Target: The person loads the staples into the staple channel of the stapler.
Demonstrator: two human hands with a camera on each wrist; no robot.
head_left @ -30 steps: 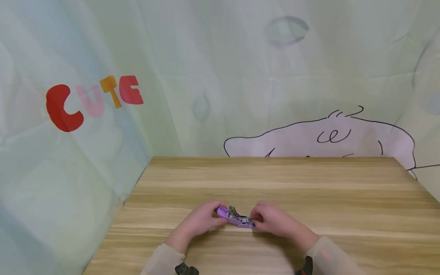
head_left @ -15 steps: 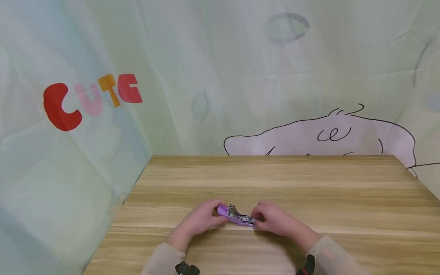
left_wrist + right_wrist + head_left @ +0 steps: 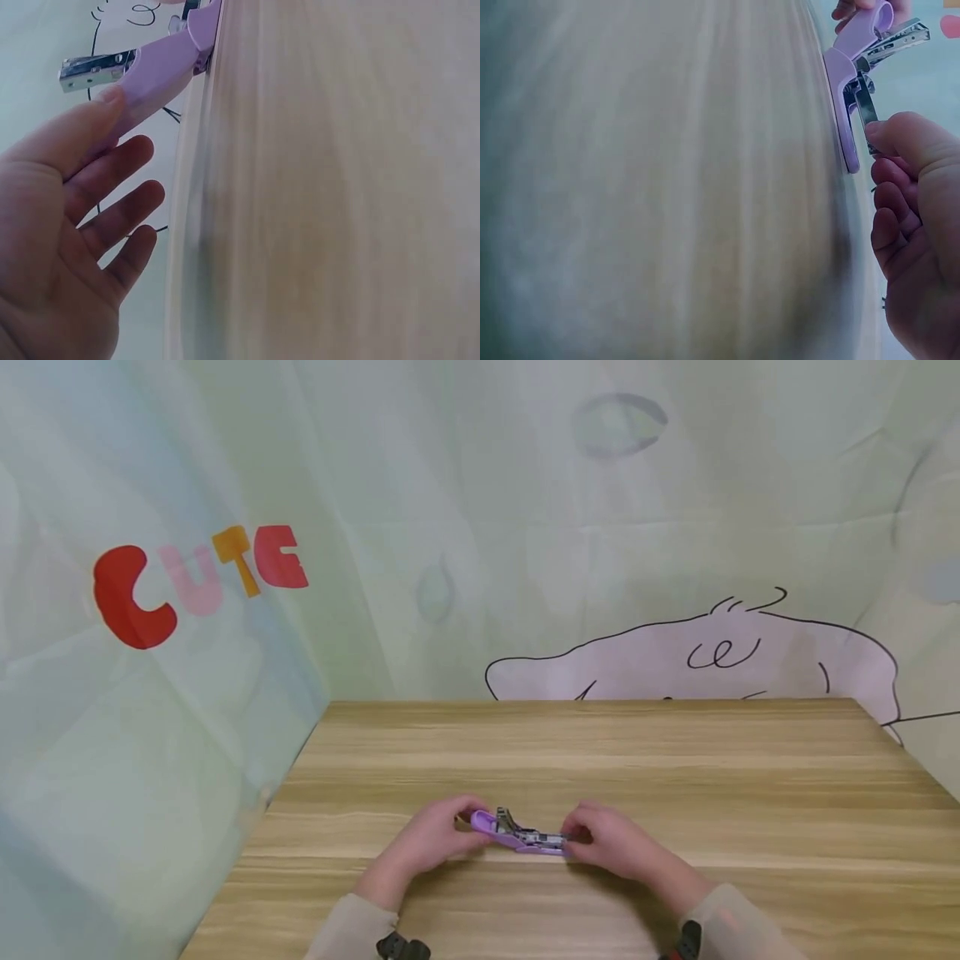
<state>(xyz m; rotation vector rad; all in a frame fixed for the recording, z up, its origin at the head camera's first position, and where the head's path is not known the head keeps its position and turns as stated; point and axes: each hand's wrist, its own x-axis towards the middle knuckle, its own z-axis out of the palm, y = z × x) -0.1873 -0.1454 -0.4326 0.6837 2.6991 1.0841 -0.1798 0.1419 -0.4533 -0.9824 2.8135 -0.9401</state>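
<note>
Rightward has slid the right hand (image 3: 611,843), pinching the stapler (image 3: 519,835); left hand (image 3: 431,839) fingers straight, touching it.

On the one wooden table (image 3: 675,760) I count one purple stapler (image 3: 517,835), with two hands at it, the left hand (image 3: 431,841) at one end and the right hand (image 3: 611,843) at the other, and two sleeves behind them.

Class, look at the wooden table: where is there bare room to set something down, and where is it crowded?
Bare wood runs across the table between the hands and the curtain, and to both sides. It is crowded only at the near middle, where left hand and right hand meet at the purple stapler.
</note>
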